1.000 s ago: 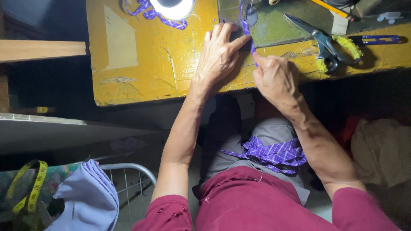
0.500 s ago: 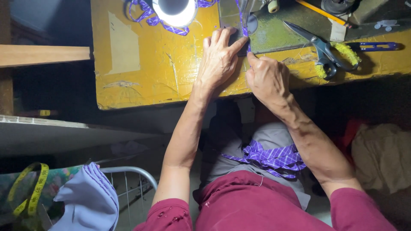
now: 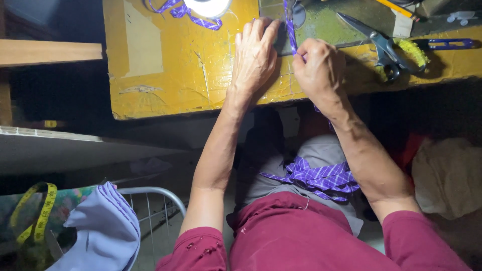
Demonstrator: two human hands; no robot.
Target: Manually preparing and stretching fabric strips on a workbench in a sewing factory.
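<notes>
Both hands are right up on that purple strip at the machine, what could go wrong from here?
The left hand and right hand sit close beside the purple strip; fingertips might stray into the stitching area. Loose strip piled in the lap could snag. The open scissors lie near the right hand.

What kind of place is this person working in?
Probably a small sewing or tailoring workshop: purple checked fabric strip under both hands on a worn yellow table, scissors nearby, and a yellow tape measure.

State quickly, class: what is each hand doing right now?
Left hand: open, fingers spread flat on the narrow purple checked fabric strip.
Right hand: closed, pinching the same strip.
</notes>
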